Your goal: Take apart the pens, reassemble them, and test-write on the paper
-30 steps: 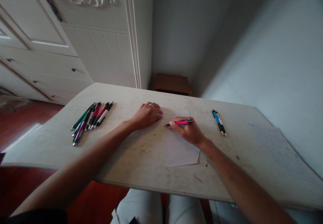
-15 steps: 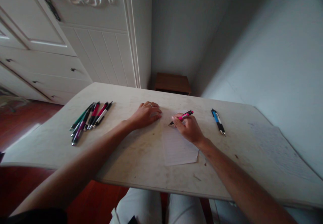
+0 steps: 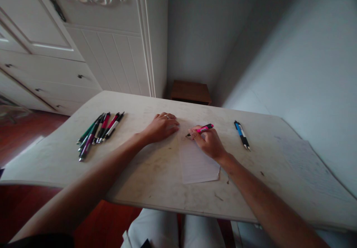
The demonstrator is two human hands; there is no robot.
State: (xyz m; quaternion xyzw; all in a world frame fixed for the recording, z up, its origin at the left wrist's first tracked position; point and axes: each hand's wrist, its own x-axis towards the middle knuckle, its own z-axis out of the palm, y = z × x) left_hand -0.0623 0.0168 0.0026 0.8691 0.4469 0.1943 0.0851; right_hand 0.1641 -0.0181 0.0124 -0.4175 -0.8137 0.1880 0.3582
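A pink and black pen (image 3: 204, 128) is gripped in my right hand (image 3: 210, 143), its tip down on the upper part of a lined sheet of paper (image 3: 198, 166). Faint marks show near the tip, too small to read. My left hand (image 3: 161, 127), with a ring on one finger, lies flat with fingers stretched out at the paper's upper left edge. It holds nothing.
Several pens (image 3: 102, 129) lie in a loose bunch on the left of the white table (image 3: 145, 181). Blue and white-black pens (image 3: 241, 134) lie side by side right of my right hand. Further right is a written sheet (image 3: 309, 162), along the wall.
The pen and my right hand's fingers have shifted very slightly at the top of the paper. My left hand stays in place.
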